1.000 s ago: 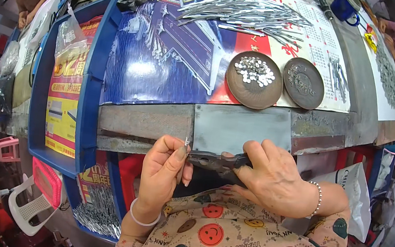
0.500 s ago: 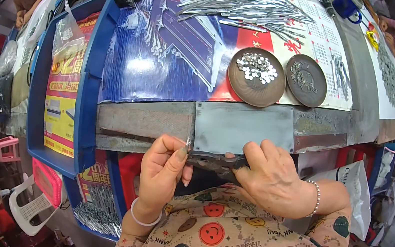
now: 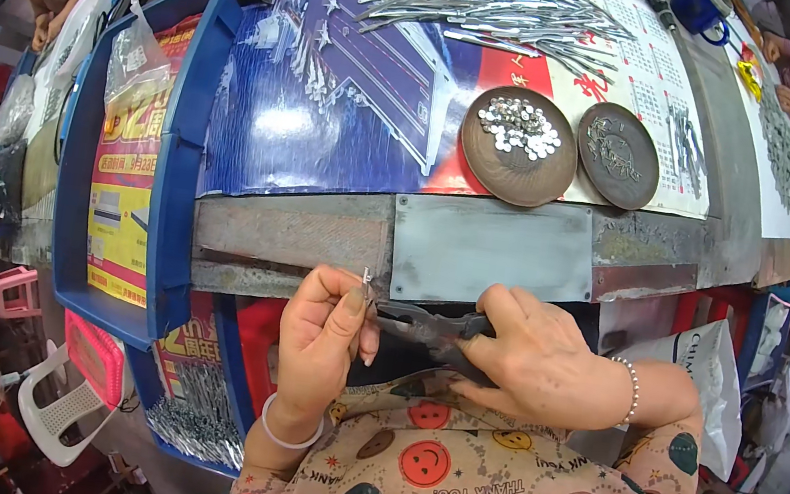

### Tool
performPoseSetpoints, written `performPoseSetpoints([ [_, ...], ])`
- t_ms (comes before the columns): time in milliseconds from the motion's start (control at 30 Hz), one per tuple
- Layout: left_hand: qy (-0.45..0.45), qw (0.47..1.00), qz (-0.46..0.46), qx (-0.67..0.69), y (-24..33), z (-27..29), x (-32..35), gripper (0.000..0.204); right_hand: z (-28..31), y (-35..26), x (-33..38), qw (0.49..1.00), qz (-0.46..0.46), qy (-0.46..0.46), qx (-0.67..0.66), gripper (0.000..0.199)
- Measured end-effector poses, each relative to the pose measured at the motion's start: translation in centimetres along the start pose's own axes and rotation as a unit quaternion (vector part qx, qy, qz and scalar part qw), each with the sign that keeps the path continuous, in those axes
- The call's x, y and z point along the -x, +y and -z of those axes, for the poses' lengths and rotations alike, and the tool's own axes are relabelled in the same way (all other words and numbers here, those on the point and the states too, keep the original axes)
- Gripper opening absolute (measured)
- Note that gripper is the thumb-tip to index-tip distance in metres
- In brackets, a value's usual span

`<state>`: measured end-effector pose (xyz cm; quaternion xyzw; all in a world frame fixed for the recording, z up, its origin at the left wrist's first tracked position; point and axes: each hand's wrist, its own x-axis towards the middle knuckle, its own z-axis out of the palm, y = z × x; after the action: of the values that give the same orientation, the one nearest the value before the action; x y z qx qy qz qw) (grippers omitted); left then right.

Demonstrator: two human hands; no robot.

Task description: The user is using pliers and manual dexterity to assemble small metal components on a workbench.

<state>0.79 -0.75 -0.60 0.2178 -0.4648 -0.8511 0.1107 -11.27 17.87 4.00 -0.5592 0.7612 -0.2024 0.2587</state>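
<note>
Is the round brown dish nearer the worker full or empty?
Partly filled: the left brown dish holds a small heap of shiny metal pieces toward its far side, with bare brown surface showing around them.

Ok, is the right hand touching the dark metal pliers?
Touching: the head view shows the right hand wrapped around the dark metal pliers' handles.

A workbench with a grey metal plate point(image 3: 493, 248) at its near edge. Behind it, two round brown dishes: one point(image 3: 518, 146) holds small silver pieces, the other point(image 3: 618, 155) darker bits. A pile of metal strips point(image 3: 509, 10) lies farther back. A blue tray point(image 3: 181, 166) sits left.
</note>
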Motion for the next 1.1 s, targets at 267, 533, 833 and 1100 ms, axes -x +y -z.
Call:
performPoseSetpoints([
  [267,-0.004,1.0,0.004,-0.029,0.0,0.0,0.2,0.009,-0.4,0.2,0.0,0.997,0.023,0.046,0.06,0.025],
  [533,-0.01,0.998,0.003,-0.061,-0.1,-0.1,0.1,0.008,-0.9,0.0,0.1,0.989,0.016,0.061,0.132,0.022],
  [833,-0.009,0.997,-0.034,-0.066,-0.3,0.3,0.2,0.006,1.1,0.5,-1.1,0.95,-0.04,-0.164,-0.263,0.028],
  [1100,0.089,0.988,-0.084,-0.099,-0.6,5.8,3.2,0.005,-0.4,-0.3,-0.4,0.95,-0.066,-0.118,-0.281,0.036],
])
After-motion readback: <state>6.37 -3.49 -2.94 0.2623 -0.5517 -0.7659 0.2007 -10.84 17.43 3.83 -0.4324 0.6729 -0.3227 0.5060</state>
